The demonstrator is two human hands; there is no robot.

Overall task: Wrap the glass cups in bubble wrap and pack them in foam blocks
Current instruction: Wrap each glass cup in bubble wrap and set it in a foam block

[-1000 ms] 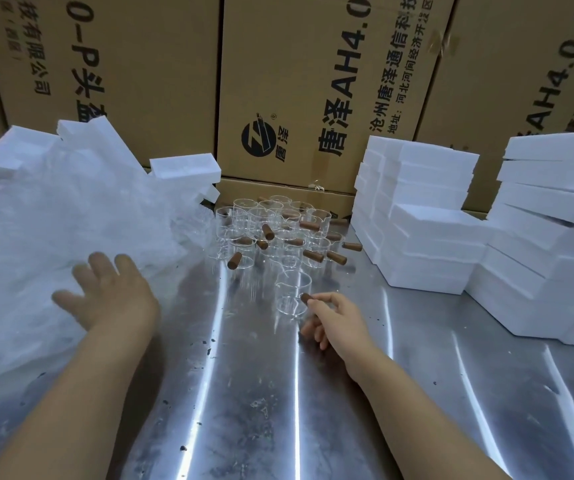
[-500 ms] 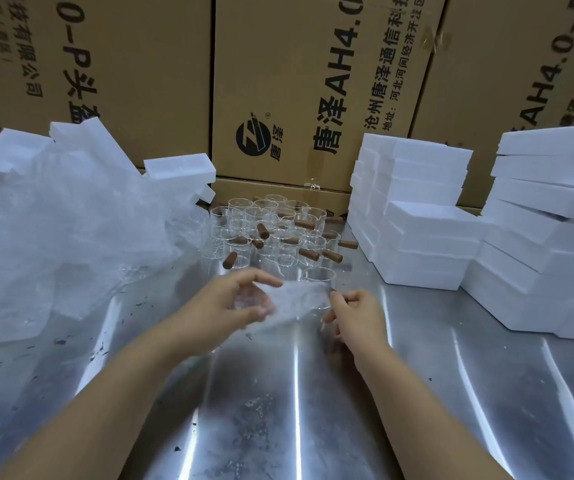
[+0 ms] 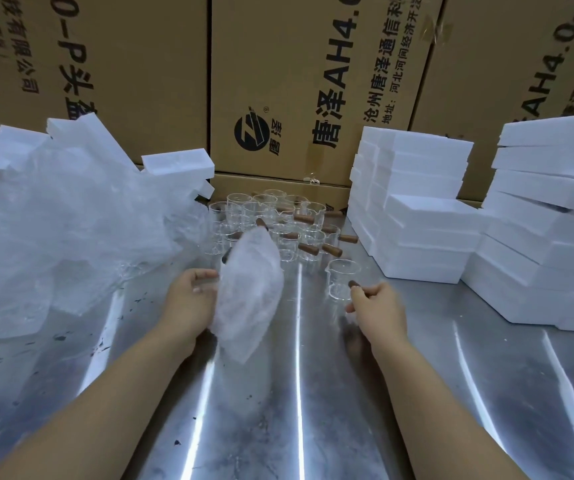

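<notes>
Steel, scuffed and streaked with glare, makes up the worktop [image 3: 296, 410] in the head view. Half a second ago both hands met at one bubble wrap sheet [image 3: 249, 292]. Now the left hand [image 3: 188, 299] has it alone, its grip pinching the sheet's left edge so it hangs upright above the worktop. The right hand [image 3: 377, 306] has moved off to the right, and its grip pinches the brown handle [image 3: 353, 284] of a glass cup [image 3: 342, 280]. That cup stands on the steel just in front of the other cups [image 3: 278, 223], near the foam blocks [image 3: 417, 209]. A second stack [image 3: 548, 220] of foam stands further right. A loose pile of wrap [image 3: 53, 230] fills the left side, with another foam block [image 3: 178, 162] behind it.

The cardboard boxes [image 3: 278, 81] at the back carry black print running up their faces. The middle one reads "唐泽AH4." before the frame cuts it, with "沧州唐泽通信" and "地址:河北河间" beside it and a round logo below. The left box shows "-P头盔" and "有限公司".
</notes>
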